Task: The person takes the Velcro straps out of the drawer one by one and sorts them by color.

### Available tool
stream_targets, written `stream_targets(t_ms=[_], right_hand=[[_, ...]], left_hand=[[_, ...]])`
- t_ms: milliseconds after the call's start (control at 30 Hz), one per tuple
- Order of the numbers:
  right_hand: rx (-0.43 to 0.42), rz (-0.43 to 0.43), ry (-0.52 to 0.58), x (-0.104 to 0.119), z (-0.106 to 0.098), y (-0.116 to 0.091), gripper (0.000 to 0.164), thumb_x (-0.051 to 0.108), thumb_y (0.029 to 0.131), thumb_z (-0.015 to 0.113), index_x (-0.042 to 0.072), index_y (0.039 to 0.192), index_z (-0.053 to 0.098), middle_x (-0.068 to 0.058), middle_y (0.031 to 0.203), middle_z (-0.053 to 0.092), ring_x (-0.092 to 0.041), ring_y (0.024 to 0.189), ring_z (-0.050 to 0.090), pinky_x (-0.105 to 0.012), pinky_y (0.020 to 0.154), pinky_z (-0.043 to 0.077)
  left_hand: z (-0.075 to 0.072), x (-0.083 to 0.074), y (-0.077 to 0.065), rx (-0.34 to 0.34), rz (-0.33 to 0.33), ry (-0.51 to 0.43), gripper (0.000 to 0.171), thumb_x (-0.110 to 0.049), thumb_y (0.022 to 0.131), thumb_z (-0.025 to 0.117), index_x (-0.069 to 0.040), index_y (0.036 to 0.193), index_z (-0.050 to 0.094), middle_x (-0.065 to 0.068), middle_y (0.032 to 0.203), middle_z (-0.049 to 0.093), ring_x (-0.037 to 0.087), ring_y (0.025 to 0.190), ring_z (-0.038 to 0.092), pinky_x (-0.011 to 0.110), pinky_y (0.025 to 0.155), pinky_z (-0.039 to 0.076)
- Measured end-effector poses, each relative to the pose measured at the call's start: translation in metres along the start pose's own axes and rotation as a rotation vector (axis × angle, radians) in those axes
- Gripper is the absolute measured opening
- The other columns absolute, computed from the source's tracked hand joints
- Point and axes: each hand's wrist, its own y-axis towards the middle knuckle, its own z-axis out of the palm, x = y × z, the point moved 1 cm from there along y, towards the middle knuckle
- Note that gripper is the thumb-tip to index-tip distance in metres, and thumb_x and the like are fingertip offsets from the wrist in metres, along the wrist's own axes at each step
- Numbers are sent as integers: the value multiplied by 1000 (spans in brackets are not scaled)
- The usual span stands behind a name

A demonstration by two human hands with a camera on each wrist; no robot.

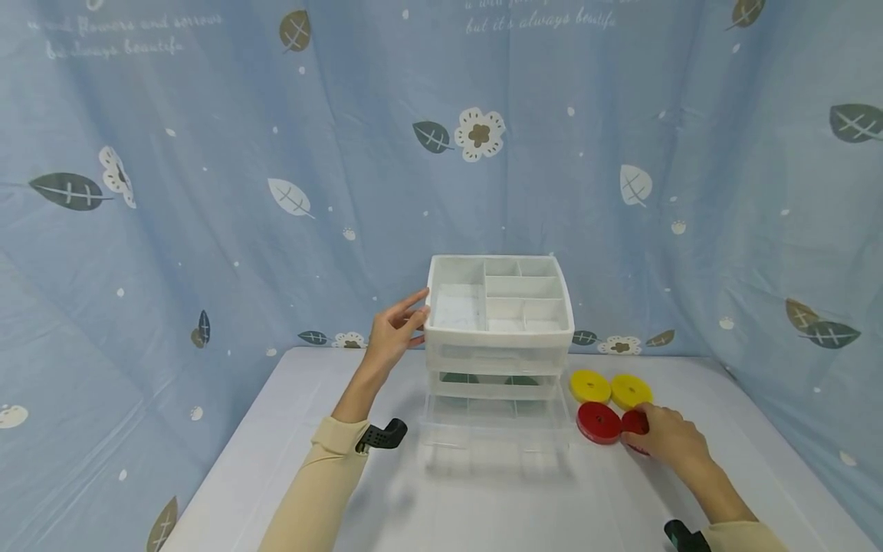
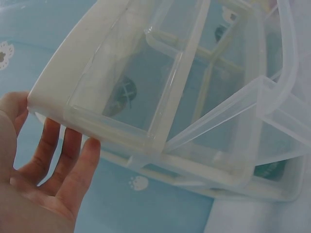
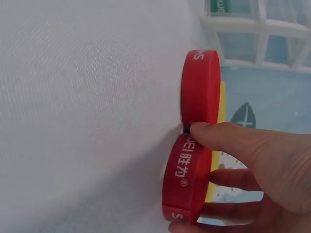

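Note:
My left hand [image 1: 395, 330] touches the left side of a white drawer organizer [image 1: 500, 337] with spread fingertips. The left wrist view shows those fingers [image 2: 73, 150] against the side edge of its top. Below, a clear drawer [image 1: 493, 452] is pulled far out toward me. To the right, my right hand [image 1: 667, 438] grips a red tape roll [image 3: 183, 177] with white lettering, thumb on one side and fingers on the other. Touching that roll is a second red tape roll [image 1: 599, 423]. Two yellow rolls [image 1: 589, 386] lie just behind the red ones.
The organizer's top tray [image 1: 458, 307] is divided into several compartments. A white cloth [image 1: 310, 391] covers the table. Behind it hangs a blue curtain [image 1: 372, 153] with leaves and flowers. Black wrist cameras [image 1: 386, 435] sit at both cuffs.

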Motion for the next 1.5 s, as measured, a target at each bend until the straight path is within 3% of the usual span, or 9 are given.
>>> stream_targets(t_ms=[133,233,500,667,833,1033,1200,1367,1500], right_hand=[[-33,3,-11,6,-3,-4,72,42,78,81,-10,122,57,-29,103,63,-34,83,58,-57,72,59],[-116,-19,4,17,-12,-11,66,39,80,80,-8,121,60,-31,104,62,-35,84,59,-57,70,59],[-356,-236,205,66,-44,-37,44,31,86,76,-1,116,67,-24,109,70,-39,90,69,-51,72,61],[-429,-298,315,100,-50,-55,29,26,86,77,5,105,71,-11,94,73,-24,78,69,-34,63,62],[-440,-391,441,132,-39,-70,13,26,85,79,18,92,72,6,83,71,-7,68,64,-21,59,57],[-312,-400,594,160,-11,-83,10,26,83,80,29,88,71,16,77,68,-1,64,60,-18,59,57],[-174,-462,649,175,17,-93,9,33,86,77,26,89,73,14,80,72,1,68,62,-19,57,57],[36,-524,764,177,50,-89,27,32,91,71,8,104,72,1,90,76,-4,75,68,-21,58,59],[255,-400,1000,179,65,-85,42,27,95,67,-6,121,63,-14,103,74,-22,85,72,-30,62,63]], left_hand=[[0,-1,-1,9,0,-4,45,-23,100,59,-19,144,52,29,119,60,7,91,66,42,93,58],[0,-2,-1,8,-1,-2,45,-23,100,59,-19,144,52,28,118,60,8,91,66,41,93,58],[-1,4,5,-1,3,-3,44,-24,100,59,-20,144,52,26,119,61,15,96,67,46,94,57],[-3,21,13,-13,1,-9,42,-30,98,61,-30,140,55,23,120,62,14,96,66,44,94,57],[-4,25,14,-22,13,-6,41,-37,97,62,-35,137,57,19,119,63,17,98,66,41,92,59],[-3,26,13,-35,14,1,41,-39,96,63,-36,136,58,16,116,65,15,97,67,37,88,61],[-3,26,13,-36,9,-1,42,-39,95,63,-35,137,58,15,115,64,14,96,67,37,88,60],[-3,26,14,-38,13,-1,42,-38,96,63,-34,137,58,18,117,64,15,96,66,38,89,60],[-3,27,14,-23,-3,-8,41,-35,97,62,-33,138,57,22,118,62,13,96,66,39,91,59]])
